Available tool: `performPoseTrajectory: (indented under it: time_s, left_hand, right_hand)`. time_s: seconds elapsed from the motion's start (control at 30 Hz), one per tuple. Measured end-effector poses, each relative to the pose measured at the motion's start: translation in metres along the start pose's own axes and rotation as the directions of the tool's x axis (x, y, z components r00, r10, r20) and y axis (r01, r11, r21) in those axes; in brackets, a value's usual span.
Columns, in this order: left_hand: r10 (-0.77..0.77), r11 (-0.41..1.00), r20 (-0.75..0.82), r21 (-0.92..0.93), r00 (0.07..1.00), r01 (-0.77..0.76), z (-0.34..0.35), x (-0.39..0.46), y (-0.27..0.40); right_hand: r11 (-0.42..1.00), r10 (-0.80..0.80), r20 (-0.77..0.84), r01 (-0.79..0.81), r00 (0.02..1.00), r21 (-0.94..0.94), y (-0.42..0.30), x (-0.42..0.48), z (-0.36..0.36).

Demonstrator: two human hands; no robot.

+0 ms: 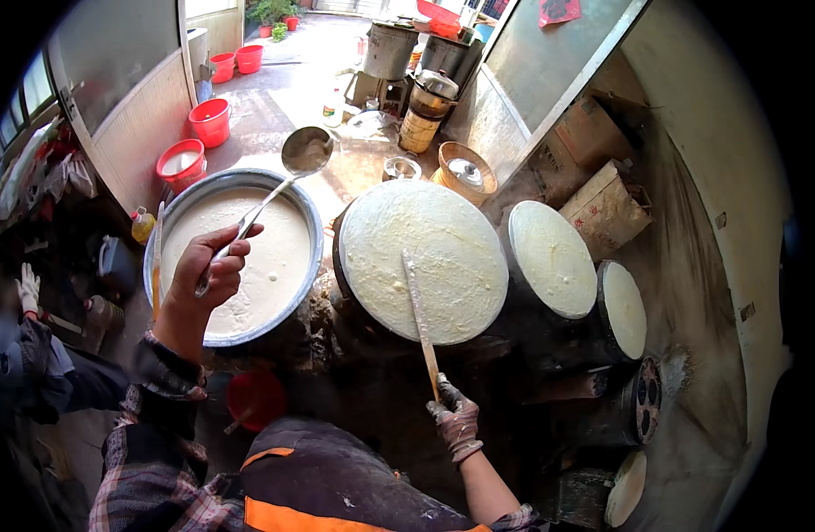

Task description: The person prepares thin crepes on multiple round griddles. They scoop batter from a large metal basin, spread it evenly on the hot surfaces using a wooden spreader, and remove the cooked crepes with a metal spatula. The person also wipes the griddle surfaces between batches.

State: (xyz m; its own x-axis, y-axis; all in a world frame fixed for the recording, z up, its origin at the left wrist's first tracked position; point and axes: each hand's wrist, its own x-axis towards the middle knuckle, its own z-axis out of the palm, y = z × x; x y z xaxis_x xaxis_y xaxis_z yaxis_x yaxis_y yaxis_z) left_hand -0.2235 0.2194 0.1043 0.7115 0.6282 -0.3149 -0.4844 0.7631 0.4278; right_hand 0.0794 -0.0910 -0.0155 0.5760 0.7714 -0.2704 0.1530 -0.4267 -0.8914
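My bare left hand grips the handle of a metal ladle, raised over a large basin of pale, creamy batter. A wet film coats the ladle's bowl. In a stained glove, my right hand holds a long wooden spatula. The spatula's far end, smeared with batter, lies against a pale, uneven sheet of batter that covers a round griddle in front of me. Another wooden stick leans at the basin's left rim.
Two more round griddles with pale sheets stand to the right. Red buckets, a wicker basket and cardboard boxes lie beyond. At far left is another person's white-gloved hand. A red container sits low before me.
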Motion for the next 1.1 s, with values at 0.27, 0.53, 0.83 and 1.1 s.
performPoseTrajectory:
  time_s: [0.27, 0.53, 0.83, 1.1]
  left_hand:
    - [0.002, 0.990, -0.272, -0.134, 0.962, -0.040, -0.132, -0.049, -0.036]
    - [-0.071, 0.977, -0.522, -0.209, 0.850, -0.047, -0.252, -0.020, -0.102]
    - [-0.087, 0.996, -0.608, -0.039, 0.789, 0.079, -0.264, 0.028, -0.180]
    - [0.005, 0.991, -0.746, 0.095, 0.665, 0.099, -0.290, 0.014, -0.197]
  right_hand:
    - [0.983, 0.088, -0.114, -0.068, 0.990, 0.168, -0.026, 0.014, -0.004]
    - [0.974, -0.141, -0.129, 0.161, 0.982, 0.158, -0.039, -0.005, -0.013]
    - [0.967, -0.046, -0.364, 0.133, 0.930, 0.218, 0.011, -0.047, -0.070]
    - [0.954, -0.129, -0.425, 0.229, 0.896, 0.193, 0.053, -0.049, -0.157]
